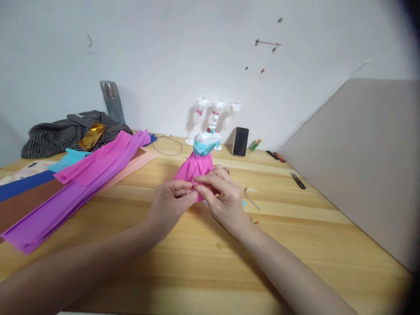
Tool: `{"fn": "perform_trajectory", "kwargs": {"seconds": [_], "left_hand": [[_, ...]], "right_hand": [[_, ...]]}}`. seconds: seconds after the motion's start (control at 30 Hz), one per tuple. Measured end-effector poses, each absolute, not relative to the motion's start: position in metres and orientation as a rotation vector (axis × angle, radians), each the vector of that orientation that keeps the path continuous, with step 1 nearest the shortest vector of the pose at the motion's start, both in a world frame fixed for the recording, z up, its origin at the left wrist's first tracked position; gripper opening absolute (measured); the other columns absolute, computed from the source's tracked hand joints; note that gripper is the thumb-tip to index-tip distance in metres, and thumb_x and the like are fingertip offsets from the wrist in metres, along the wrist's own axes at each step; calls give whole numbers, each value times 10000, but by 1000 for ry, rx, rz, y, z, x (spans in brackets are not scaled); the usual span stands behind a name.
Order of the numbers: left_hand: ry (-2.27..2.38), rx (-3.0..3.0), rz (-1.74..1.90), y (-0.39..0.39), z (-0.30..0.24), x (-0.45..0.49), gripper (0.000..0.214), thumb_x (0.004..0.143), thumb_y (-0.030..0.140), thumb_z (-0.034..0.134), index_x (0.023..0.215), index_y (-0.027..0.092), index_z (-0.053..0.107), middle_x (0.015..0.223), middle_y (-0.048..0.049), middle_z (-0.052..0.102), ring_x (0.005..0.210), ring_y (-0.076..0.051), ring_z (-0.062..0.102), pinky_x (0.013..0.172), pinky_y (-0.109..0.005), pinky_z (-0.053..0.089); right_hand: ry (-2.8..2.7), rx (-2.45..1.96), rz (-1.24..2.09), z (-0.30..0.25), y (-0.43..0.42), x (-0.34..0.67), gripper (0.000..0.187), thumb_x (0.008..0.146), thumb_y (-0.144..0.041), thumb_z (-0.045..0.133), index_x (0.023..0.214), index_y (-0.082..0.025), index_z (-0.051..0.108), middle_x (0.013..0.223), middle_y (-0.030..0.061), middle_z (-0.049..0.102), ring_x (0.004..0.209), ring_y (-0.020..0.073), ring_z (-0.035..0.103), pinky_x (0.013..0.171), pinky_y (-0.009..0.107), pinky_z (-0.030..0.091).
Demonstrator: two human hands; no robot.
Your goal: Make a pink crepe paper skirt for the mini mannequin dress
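A small mannequin form [206, 137] stands on the table with a light blue crepe-paper wrap [204, 148] at its waist and a gathered pink skirt [194, 165] below. My left hand [167, 203] and my right hand [228, 197] meet in front of the skirt, thumbs and forefingers pinched together. Between their fingertips is a small pink paper piece [194, 184]; its shape is mostly hidden. Whether this piece is joined to the skirt I cannot tell. Behind my right hand, a patterned round item [222, 168] is partly covered.
Coloured crepe-paper sheets [82, 192], a striped cloth [59, 135] and a bottle [112, 101] are at the left. Several white figurines [218, 107] and a phone [240, 141] stand at the back. Paper scraps [252, 199] and a cutter [298, 180] lie at the right.
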State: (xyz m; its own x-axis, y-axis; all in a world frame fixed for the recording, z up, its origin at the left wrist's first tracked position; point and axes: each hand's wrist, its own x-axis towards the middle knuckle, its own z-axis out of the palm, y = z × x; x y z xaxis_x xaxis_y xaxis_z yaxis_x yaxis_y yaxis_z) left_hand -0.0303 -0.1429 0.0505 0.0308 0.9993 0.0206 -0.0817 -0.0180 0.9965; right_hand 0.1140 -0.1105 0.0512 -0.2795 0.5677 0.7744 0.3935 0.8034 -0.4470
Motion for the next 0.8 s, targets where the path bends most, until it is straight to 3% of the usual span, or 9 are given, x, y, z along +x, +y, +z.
{"fn": "perform_trajectory", "kwargs": {"seconds": [0.5, 0.8], "left_hand": [[1164, 1213, 1223, -142, 46, -32, 173, 687, 302, 637, 624, 141, 636, 526, 49, 470, 508, -60, 343, 504, -211, 249], [1188, 1170, 1239, -144, 52, -29, 207, 665, 336, 642, 595, 146, 598, 484, 68, 386, 465, -48, 258, 469, -209, 212]], "right_hand": [[-1952, -668, 249, 59, -117, 117, 230, 886, -142, 502, 1008, -170, 694, 734, 35, 554, 695, 157, 520, 594, 295, 440], [-1967, -695, 164, 63, -111, 121, 244, 879, -113, 508, 1015, -210, 686, 758, 30, 535, 694, 148, 530, 581, 288, 450]]}}
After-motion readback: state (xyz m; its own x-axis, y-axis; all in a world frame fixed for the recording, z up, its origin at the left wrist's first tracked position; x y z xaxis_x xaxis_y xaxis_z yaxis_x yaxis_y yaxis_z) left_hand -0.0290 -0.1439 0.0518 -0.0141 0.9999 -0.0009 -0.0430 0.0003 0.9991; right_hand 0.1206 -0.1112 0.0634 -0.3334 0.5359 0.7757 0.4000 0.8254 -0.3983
